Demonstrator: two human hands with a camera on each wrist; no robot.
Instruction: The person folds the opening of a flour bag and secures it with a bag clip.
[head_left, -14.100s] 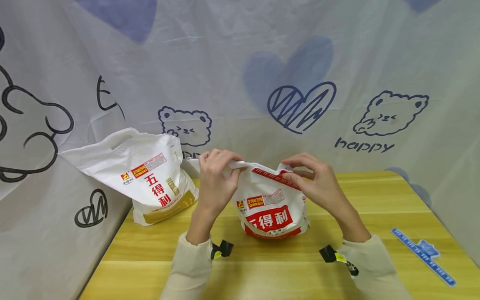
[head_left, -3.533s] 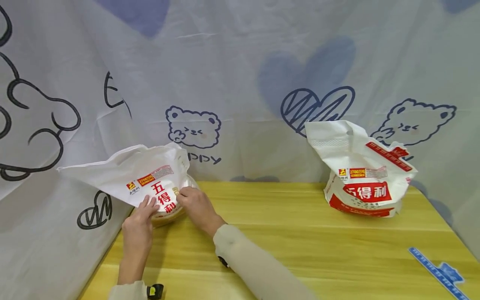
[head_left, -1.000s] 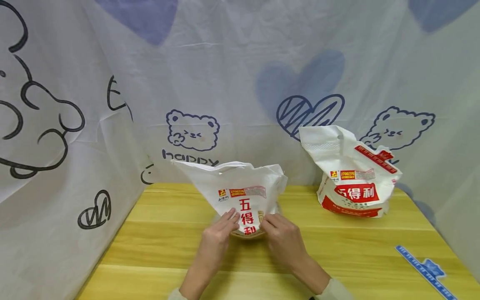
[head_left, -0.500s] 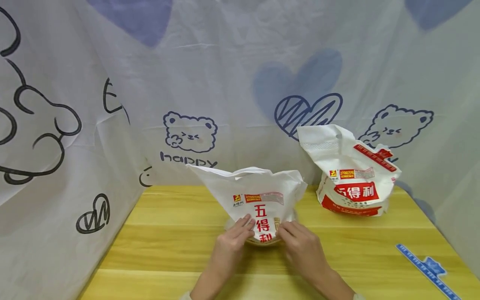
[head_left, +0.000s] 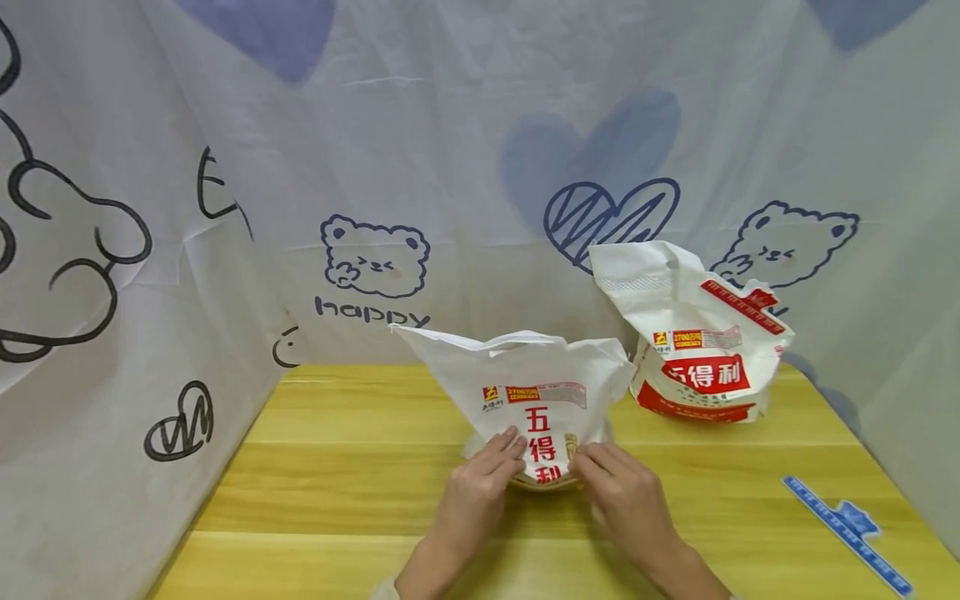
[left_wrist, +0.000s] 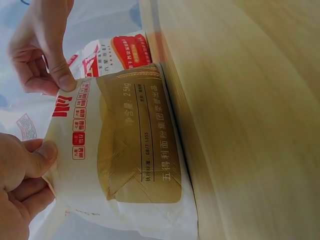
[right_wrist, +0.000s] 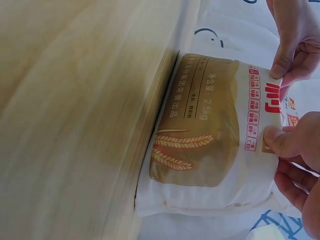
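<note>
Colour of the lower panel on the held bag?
Golden-brown panel, printed with wheat ears; best in the right wrist view.

Flour bag point(head_left: 536, 375) between left hand point(head_left: 480, 492) and right hand point(head_left: 626, 492): white, red vertical characters, red/yellow logo. Its base panel point(right_wrist: 210, 165): gold-brown, pale wheat ears outlined in red. Second bag point(head_left: 708, 329), beyond right hand: white, red label block with white characters, red bottom band. Clip on it point(head_left: 742, 305): red, paler ticks. Loose clip point(head_left: 847, 533), right of right hand: blue, light ticks. Table point(head_left: 337, 467) under hands: yellow, streaky wood grain. Backdrop point(head_left: 450, 125) beyond hands: greyish white, blue hearts, dark-blue line-drawn bears.
</note>
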